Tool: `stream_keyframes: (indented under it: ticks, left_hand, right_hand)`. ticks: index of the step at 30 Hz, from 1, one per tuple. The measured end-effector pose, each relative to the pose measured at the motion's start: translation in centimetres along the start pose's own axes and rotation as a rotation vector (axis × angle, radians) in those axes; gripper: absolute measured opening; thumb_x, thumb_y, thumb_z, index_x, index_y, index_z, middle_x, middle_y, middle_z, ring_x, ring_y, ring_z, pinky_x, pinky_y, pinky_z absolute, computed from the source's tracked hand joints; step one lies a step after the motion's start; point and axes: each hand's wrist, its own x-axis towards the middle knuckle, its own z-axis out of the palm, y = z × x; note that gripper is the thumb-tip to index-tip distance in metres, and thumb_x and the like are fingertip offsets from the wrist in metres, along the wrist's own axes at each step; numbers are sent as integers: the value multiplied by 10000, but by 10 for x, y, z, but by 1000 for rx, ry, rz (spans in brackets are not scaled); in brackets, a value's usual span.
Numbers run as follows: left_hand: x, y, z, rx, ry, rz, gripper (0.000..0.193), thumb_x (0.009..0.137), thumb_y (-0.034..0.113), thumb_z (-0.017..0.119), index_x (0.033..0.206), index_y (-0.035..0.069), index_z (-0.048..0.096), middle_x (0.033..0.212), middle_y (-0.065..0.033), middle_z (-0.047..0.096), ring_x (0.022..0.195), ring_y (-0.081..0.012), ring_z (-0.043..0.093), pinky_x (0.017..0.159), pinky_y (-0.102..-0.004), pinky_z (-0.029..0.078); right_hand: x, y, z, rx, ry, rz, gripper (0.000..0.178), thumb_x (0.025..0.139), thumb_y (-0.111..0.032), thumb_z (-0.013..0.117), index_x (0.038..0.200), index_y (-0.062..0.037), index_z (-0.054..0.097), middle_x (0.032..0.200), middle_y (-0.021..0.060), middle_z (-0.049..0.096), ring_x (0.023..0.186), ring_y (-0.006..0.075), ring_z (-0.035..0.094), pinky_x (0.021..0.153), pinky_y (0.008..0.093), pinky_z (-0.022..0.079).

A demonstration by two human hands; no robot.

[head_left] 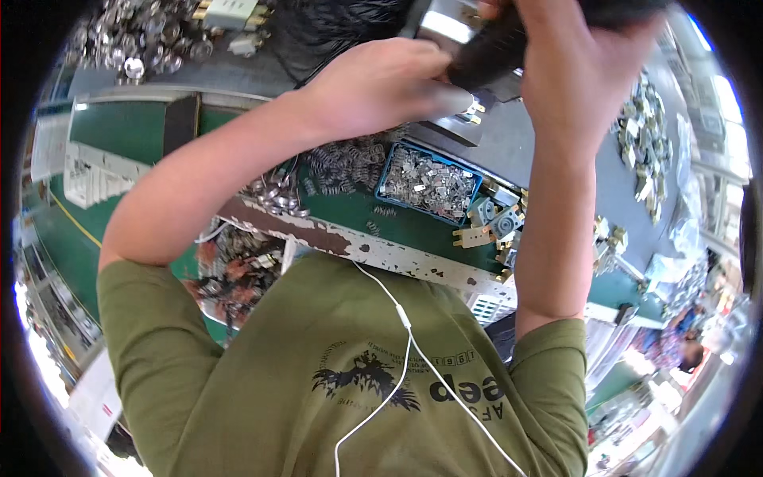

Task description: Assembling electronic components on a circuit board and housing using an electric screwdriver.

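Observation:
My right hand [580, 71] is wrapped round a dark, thick tool-like object [493, 52] at the top of the view; its exact kind does not show. Close to the lower end of that object is my left hand [381, 87], its fingers curled together and partly smeared by motion. Whatever it pinches is hidden. Just below the left fingertips, a small part with brass-coloured pins [474, 110] sits at a dark block [457, 131] on the grey work surface.
Nearer me stand a blue tray [429, 181] of small metal pieces and a pile of springs [346, 163]. Pale plug-like parts [497, 222] lie right of the tray, more [644, 147] at far right. Shiny metal caps [135, 40] are heaped far left. A white earphone cord [405, 318] hangs over my shirt.

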Motion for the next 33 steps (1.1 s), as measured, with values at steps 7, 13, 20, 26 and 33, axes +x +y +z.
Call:
stream_keyframes:
  ticks: [7,13,20,26,33]
  left_hand:
    - [14,17,-25,188,-374,-154,332,907,348,744,1130,105,712,999,-118,740,971,-327,722,832,-456,584]
    - [11,19,-24,177,-352,-166,308,915,340,741,1105,98,715,972,-117,738,973,-324,721,831,-459,583]
    - [11,9,-18,142,-264,-95,304,891,330,758,1059,81,712,952,-117,725,949,-329,719,826,-451,578]
    - [6,10,-8,276,-25,321,165,857,247,748,956,128,691,877,-46,651,889,-246,677,763,-383,533]
    - [-6,15,-22,128,-166,270,253,823,237,762,1063,178,709,894,0,675,901,-202,684,775,-374,486]
  right_hand:
    - [-14,-7,1,-218,-72,-63,235,919,-15,744,1088,2,582,824,76,673,592,121,644,516,254,524]
    - [-10,1,-5,-162,-9,114,184,918,-11,744,1064,16,634,837,80,694,591,112,640,521,249,515]
    - [-6,5,0,-122,-90,-125,194,910,-9,755,1078,40,673,920,97,726,648,120,661,553,243,521]
    - [10,-34,-41,120,-62,-96,371,984,-8,655,1320,96,538,940,212,718,642,168,634,615,288,545]
    - [19,-15,-75,-120,85,-8,618,1000,-51,680,1529,-25,361,1185,197,692,810,151,664,741,294,569]
